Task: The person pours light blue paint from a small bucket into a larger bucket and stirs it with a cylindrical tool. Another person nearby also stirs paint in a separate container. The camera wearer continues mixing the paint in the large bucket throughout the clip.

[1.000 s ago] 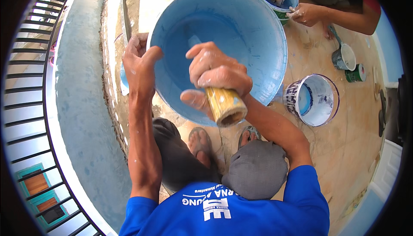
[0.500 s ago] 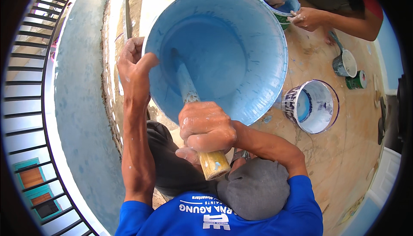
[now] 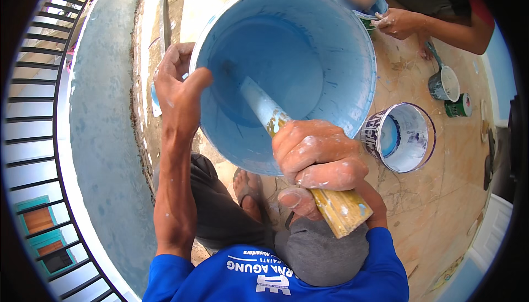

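My left hand grips the left rim of a large blue bucket, its fingers curled over the edge and partly hidden. My right hand is closed round a paint-spattered yellow stick, its near end hollow or flattened, I cannot tell which now. The stick's blue-coated far part slants down into light blue liquid inside the bucket, toward the left side of the bottom, where its tip is blurred.
A co-worker's hand holds a small bucket at top right. A white paint bucket, a dipper and a green can stand on the tiled floor. A black railing runs along the left.
My right hand has moved lower and then to the right with the stick, which now angles more steeply across the bucket. My left hand stays on the rim.
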`<state>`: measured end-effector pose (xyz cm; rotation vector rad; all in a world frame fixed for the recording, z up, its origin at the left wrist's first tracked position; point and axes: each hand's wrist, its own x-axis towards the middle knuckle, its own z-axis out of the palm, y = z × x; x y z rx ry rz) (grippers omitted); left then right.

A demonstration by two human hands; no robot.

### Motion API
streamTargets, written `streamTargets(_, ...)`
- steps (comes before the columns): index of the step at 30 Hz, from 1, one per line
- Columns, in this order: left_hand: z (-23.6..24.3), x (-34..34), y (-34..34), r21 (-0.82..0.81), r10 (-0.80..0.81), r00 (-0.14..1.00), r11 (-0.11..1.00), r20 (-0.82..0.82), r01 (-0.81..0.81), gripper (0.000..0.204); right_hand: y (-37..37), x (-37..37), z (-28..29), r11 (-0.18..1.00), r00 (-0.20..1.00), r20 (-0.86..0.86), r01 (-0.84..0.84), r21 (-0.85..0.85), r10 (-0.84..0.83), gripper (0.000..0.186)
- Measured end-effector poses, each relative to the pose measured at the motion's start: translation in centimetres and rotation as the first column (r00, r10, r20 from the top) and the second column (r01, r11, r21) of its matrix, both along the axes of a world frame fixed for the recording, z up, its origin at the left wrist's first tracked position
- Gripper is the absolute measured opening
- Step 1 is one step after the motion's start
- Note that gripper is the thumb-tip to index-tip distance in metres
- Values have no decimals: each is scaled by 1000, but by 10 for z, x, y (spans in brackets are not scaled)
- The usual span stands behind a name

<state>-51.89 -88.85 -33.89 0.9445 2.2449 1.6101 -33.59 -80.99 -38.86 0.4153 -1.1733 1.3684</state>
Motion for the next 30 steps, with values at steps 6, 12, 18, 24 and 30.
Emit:
streamTargets(6,2,4,-2,-25,1,1000,1000,-17,-1,39,22,13,1,990,993,113,16,140,-32,32)
streamTargets(12,1,5,-1,-21,15,1000,1000,-12,-15,39,30,-9,-4,981,990,68,111,157,-123,30)
streamTargets(18,4,10,1,-5,-6,1000,1000,-15,6,37,19,-34,-17,980,994,-4,110,168,-110,31)
streamTargets(24,2,9,-3,3,9,1000,1000,-4,-9,37,-9,-35,-25,972,1000,12,13,235,-16,38)
streamTargets(30,3,11,-3,-14,32,999,999,-13,-32,36,-20,-30,-29,960,999,25,-37,277,32,39)
